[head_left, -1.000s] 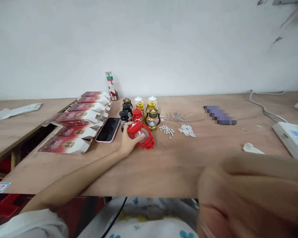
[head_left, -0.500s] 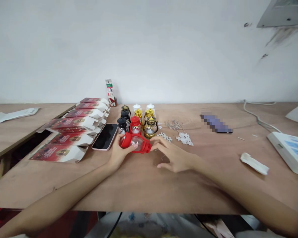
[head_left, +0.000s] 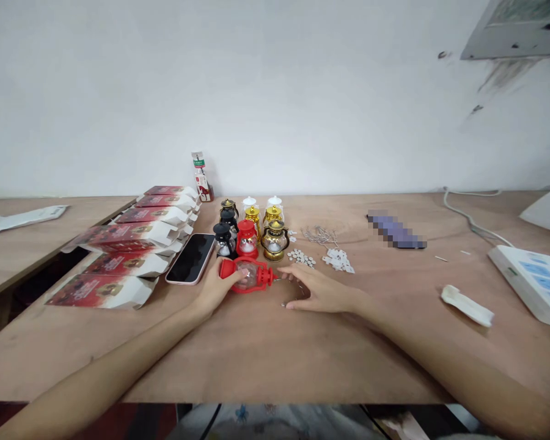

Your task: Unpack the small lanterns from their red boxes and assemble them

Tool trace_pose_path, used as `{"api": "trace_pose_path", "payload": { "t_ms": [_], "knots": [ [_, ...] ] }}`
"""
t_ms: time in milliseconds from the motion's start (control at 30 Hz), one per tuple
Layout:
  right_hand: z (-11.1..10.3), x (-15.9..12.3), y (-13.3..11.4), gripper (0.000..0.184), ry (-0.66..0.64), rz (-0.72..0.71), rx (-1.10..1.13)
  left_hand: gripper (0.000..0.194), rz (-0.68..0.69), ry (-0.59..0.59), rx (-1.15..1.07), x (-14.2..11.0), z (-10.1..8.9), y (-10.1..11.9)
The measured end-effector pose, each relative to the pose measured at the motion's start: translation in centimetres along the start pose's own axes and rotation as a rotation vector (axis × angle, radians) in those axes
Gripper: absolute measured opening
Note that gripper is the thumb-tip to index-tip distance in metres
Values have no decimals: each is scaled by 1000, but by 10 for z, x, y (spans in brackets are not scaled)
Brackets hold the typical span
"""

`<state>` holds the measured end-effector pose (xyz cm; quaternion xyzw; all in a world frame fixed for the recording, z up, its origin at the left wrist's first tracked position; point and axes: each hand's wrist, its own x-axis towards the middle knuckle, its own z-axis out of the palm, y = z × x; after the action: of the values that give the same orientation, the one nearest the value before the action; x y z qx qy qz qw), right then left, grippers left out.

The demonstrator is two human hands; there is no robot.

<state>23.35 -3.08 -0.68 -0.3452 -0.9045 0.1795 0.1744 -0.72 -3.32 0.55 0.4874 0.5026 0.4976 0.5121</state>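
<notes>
My left hand is wrapped round a small red lantern with a clear globe, tipped on its side with its cap to the right. My right hand is just right of that cap, thumb and fingers apart. A thin metal wire shows between the cap and my right fingertips; I cannot tell whether they touch it. Behind stand several more lanterns: a red lantern, a bronze lantern and a black lantern in front, gold and white ones farther back.
Right of the lanterns lie metal hooks, round white pieces and white tags. A phone and a row of red-and-white boxes lie left. A purple object and a white device are right.
The red lantern has turned to lie more level, its cap pointing right, and the thin wire now shows at its end. My right hand has opened slightly away from the cap.
</notes>
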Motion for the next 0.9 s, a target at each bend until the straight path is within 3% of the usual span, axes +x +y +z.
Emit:
{"api": "trace_pose_path", "payload": {
  "t_ms": [200, 400, 567, 900],
  "knots": [
    [6, -3, 7, 45, 86, 39, -202, 48, -15, -10, -26, 2, -1, -2],
    [14, -1, 1, 36, 312, 80, -110, 48, -34, -9, -42, 2, 0, -4],
    [21, 3, -10, 37, 515, -26, -61, 50, -96, -36, -102, -4, 5, -3],
    [33, 4, -11, 42, 627, -160, -234, 47, -145, -66, -197, -9, 7, -2]
  ]
}}
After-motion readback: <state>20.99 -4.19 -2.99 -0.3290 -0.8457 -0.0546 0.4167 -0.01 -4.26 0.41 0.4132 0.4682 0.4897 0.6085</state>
